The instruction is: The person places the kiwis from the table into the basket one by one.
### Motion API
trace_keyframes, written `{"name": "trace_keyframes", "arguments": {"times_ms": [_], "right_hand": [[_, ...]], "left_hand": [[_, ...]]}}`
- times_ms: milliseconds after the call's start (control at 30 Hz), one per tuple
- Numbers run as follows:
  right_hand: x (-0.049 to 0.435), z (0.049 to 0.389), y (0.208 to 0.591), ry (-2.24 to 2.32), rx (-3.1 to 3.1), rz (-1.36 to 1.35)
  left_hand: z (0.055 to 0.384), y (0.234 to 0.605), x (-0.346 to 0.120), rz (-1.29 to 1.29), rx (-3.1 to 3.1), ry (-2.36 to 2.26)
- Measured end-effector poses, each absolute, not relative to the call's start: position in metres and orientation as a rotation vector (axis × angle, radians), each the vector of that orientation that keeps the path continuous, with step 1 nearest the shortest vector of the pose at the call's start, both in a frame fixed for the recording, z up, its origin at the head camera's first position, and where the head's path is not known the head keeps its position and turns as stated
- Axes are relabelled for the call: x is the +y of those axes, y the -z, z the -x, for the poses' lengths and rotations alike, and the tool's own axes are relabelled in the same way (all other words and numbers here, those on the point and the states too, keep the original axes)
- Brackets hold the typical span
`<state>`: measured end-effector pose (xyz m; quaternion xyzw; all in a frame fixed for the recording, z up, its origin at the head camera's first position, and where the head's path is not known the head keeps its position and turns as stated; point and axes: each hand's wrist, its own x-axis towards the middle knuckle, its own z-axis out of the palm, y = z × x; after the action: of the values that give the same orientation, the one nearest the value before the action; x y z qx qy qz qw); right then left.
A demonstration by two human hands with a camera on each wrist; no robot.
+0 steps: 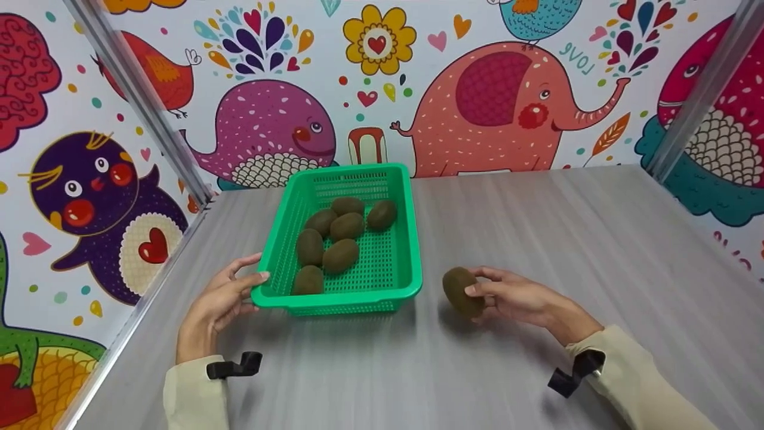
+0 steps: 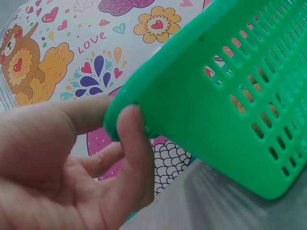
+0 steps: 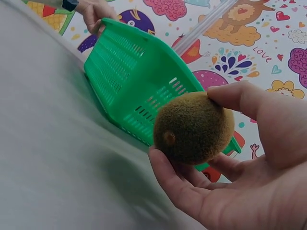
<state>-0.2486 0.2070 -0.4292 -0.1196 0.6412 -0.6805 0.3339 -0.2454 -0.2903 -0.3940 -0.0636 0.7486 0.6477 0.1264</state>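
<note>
A green plastic basket (image 1: 416, 263) with slotted walls stands on the table, several brown kiwis (image 1: 341, 256) lying inside it, mostly toward its left side. My left hand (image 1: 222, 297) pinches the basket's rim near its front left corner; in the left wrist view the thumb and fingers (image 2: 134, 158) close over the rim's edge. To the right of the basket, my right hand (image 1: 519, 298) grips one kiwi (image 3: 194, 128) between thumb and fingers. That kiwi is held over the table, its shadow on the surface below, and its stem end shows in the right wrist view.
The grey wood-grain table (image 1: 555, 233) extends around the basket. Behind it rises a wall panel (image 1: 370, 89) printed with cartoon animals, and metal posts (image 1: 143, 101) stand at the back corners. Black straps (image 1: 233, 365) sit on both wrists.
</note>
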Motion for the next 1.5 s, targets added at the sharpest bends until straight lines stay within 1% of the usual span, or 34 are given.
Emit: {"name": "trace_keyframes", "arguments": {"times_ms": [633, 1067, 1500], "right_hand": [[0.191, 0.257, 0.401, 1.859, 1.666, 0.24], [0.162, 0.27, 0.377, 2.083, 1.575, 0.07], [0.126, 0.277, 0.357, 2.204, 1.505, 0.04]], "left_hand": [[0.245, 0.396, -0.291, 0.177, 2.169, -1.9], [0.245, 0.394, -0.29, 0.157, 2.173, -1.897], [0.245, 0.395, -0.29, 0.163, 2.15, -1.917]]}}
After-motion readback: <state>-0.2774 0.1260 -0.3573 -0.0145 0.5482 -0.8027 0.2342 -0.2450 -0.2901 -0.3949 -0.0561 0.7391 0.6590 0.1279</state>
